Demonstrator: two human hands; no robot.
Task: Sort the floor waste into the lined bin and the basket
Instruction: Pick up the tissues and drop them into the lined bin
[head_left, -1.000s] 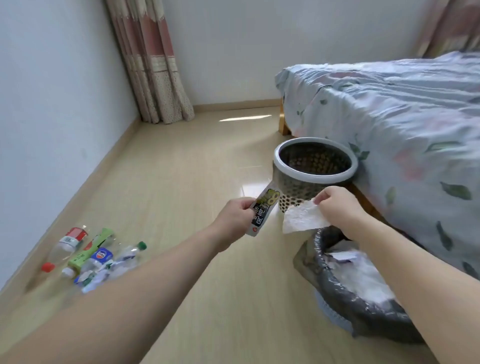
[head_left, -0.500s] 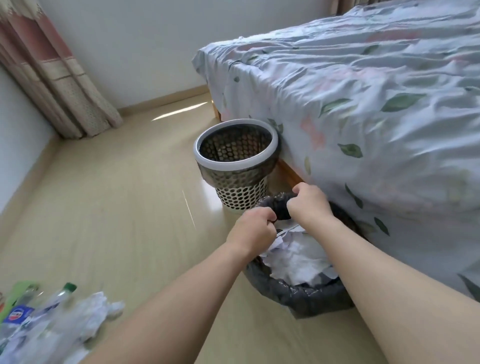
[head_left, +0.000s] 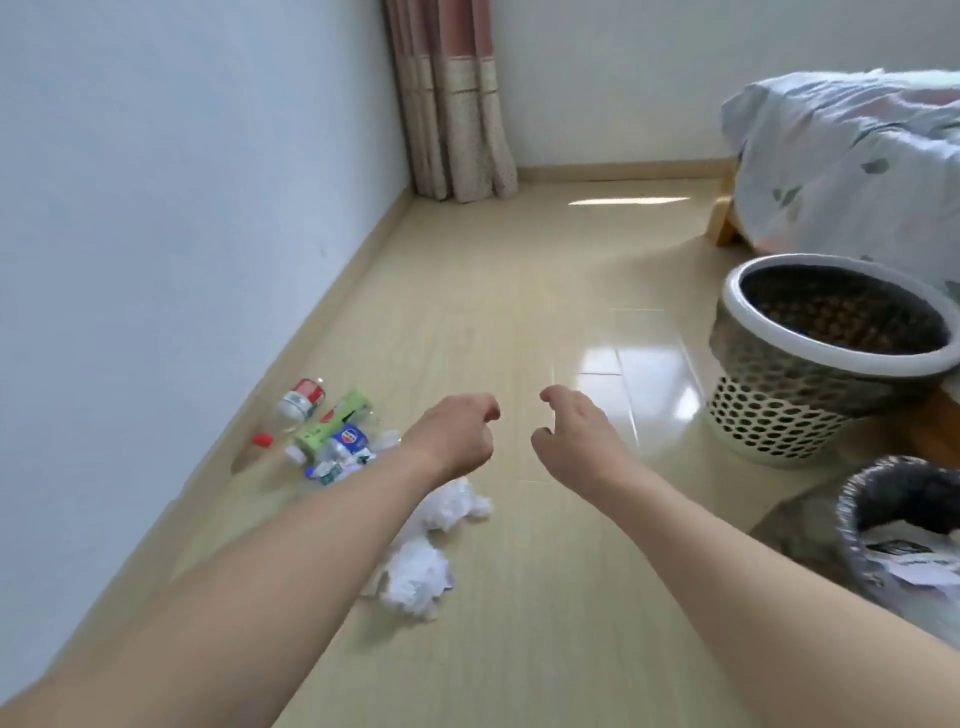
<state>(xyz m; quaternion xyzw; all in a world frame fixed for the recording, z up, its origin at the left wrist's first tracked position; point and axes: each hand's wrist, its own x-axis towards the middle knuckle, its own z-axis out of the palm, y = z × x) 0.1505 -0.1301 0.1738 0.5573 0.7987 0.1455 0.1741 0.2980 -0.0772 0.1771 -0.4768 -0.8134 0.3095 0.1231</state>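
Bottles (head_left: 332, 431), perhaps three; two crumpled papers (head_left: 436, 540).

The lined bin (head_left: 852, 499) is cut off by the right and lower-right edge, so only part of its rim and some paper inside show. The basket (head_left: 779, 415) loses its right side to the same edge. The left forearm hides part of the crumpled white paper (head_left: 421, 571) and the bottle pile (head_left: 332, 431), whose labels are too blurred to read. The bed (head_left: 841, 156) runs out of view.
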